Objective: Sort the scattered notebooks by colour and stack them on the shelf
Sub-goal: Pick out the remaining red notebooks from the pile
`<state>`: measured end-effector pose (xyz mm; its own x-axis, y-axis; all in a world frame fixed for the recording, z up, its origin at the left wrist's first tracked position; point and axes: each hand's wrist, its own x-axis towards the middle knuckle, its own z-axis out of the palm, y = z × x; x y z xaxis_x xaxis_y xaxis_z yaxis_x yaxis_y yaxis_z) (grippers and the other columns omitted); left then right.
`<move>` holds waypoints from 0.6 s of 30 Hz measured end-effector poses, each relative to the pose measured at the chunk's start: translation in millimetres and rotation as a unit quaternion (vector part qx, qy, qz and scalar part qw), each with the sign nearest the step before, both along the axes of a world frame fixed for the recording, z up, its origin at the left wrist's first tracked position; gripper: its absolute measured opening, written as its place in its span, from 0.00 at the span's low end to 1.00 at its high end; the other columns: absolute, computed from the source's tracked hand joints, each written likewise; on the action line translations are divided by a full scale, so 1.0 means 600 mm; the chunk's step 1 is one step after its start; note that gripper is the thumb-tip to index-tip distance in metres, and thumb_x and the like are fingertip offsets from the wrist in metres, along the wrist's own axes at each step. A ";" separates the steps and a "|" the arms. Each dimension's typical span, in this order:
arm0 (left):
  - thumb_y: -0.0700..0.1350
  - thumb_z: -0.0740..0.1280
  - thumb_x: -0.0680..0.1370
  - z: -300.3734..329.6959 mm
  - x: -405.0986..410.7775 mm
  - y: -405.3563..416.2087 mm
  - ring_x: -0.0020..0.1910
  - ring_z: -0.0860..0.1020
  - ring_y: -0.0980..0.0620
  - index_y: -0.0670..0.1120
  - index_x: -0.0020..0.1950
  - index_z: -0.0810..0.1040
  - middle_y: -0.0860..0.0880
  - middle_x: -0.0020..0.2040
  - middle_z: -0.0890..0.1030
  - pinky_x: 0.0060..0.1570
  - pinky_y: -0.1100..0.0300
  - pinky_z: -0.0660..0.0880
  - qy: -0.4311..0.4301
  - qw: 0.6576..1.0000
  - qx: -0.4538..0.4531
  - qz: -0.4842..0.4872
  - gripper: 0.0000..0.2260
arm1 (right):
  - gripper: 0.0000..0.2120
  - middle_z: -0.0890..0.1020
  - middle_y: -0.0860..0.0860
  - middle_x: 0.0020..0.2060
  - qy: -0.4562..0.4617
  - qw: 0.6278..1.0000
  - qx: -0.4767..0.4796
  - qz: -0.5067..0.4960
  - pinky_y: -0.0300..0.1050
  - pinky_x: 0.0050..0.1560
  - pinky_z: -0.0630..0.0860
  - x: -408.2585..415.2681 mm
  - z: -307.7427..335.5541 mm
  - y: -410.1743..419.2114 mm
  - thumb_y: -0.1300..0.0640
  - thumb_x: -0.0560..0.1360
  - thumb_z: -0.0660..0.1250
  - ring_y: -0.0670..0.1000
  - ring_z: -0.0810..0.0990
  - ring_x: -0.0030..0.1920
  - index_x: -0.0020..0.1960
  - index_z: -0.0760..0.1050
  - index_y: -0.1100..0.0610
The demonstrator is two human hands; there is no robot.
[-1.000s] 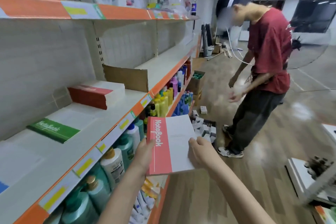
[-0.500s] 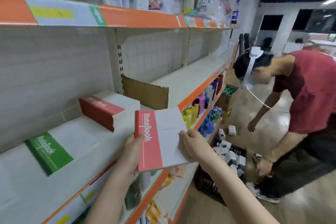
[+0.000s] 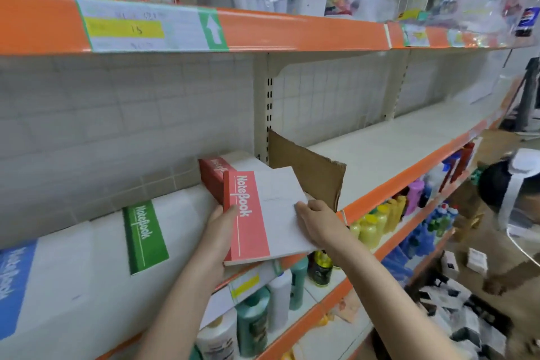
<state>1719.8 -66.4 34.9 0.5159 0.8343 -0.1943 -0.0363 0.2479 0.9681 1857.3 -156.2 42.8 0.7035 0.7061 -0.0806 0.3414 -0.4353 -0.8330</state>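
While held up at the shelf edge: red notebook [image 3: 263,213], tilted, cover up, far end just in front of the red stack.
Left hand [image 3: 217,238]: curled round the notebook's spine side, thumb on the red strip, fingers hidden beneath.
Right hand [image 3: 317,221]: gripping the notebook's white right edge, thumb on the cover, fingers wrapped under.
Notebook's place: above the front lip of the middle shelf [image 3: 380,152], not lying flat on it.
Below the hands: bottles [image 3: 254,321] on the lower shelf, green, white and yellow, standing upright.
Left along the shelf: green notebook [image 3: 144,237] lying flat, cover up; blue notebook [image 3: 13,286] further left at the picture's edge.
Behind the held notebook: red stack [image 3: 214,175] against the back wall, several thick.
Right of the stack: cardboard divider [image 3: 309,174] standing upright across the shelf.
Overhead: upper shelf [image 3: 292,29] with an orange front strip and a price label [image 3: 152,25] bearing a green arrow.
Far right: another person [image 3: 508,184], bent low, mostly cut off.
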 end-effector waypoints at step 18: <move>0.39 0.60 0.80 0.029 0.094 0.081 0.35 0.81 0.47 0.39 0.43 0.78 0.43 0.38 0.84 0.38 0.57 0.76 0.110 0.972 0.065 0.196 0.10 | 0.19 0.65 0.48 0.26 -0.067 0.979 0.052 0.184 0.35 0.23 0.58 0.161 0.015 0.177 0.56 0.78 0.60 0.46 0.63 0.26 0.30 0.60 0.55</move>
<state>1776.5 -17.6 52.6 0.1119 0.9833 -0.1438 0.1075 0.1319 0.9854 1953.7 -50.1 51.6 0.3991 0.9133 0.0819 0.5690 -0.1766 -0.8032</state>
